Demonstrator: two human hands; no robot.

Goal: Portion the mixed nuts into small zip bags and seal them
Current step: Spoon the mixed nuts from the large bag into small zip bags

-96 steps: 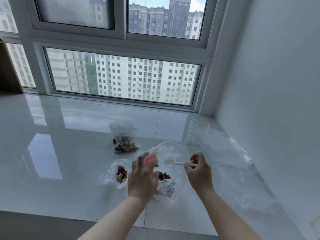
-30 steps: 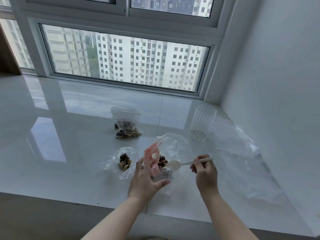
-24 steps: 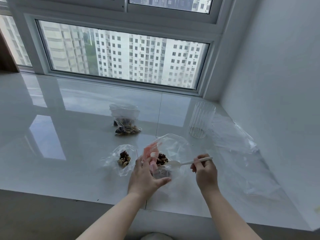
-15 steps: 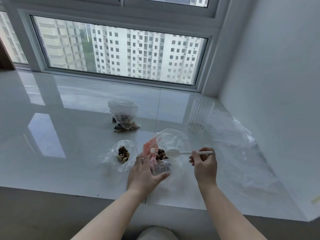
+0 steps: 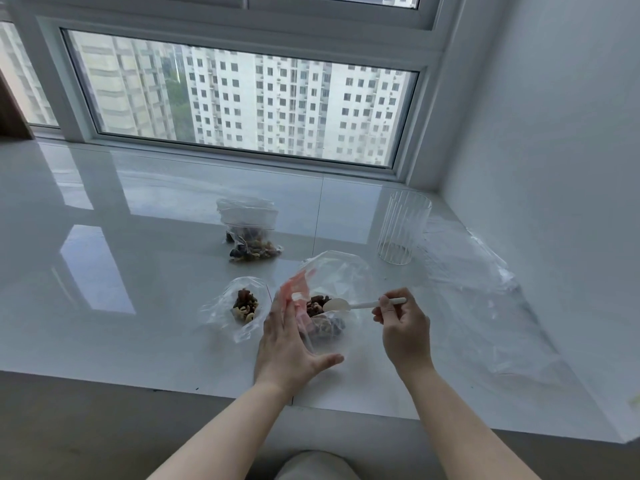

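Head view looks down on a glossy white tabletop (image 5: 104,271) under a window (image 5: 242,98) that shows pale high-rise blocks.

Near the lower middle of the frame the left hand (image 5: 289,344) holds up the rim of a large clear zip bag (image 5: 337,271), fingers straight along its red-striped edge and thumb spread out toward the right, so the mouth stands open. Mixed nuts (image 5: 317,304) lie dark and tan in the bottom of that bag.

Just right of it, the right hand (image 5: 405,329) pinches the handle of a white plastic spoon (image 5: 360,304) with its fingers curled round it; the bowl of the spoon points left and sits at the bag's mouth, just above the nuts (whether anything lies in the bowl cannot be told).

Left of the left hand a small zip bag (image 5: 239,306) lies on the tabletop with a little heap of nuts inside, its top loose. Farther up, near the centre of the frame, a second small bag (image 5: 247,230) with nuts rests with its zip strip across the top.

At the right a ribbed clear glass (image 5: 403,232) stands upright, and beside it a crumpled sheet of clear plastic (image 5: 485,306) spreads along the wall.

No label or writing can be read on any bag.
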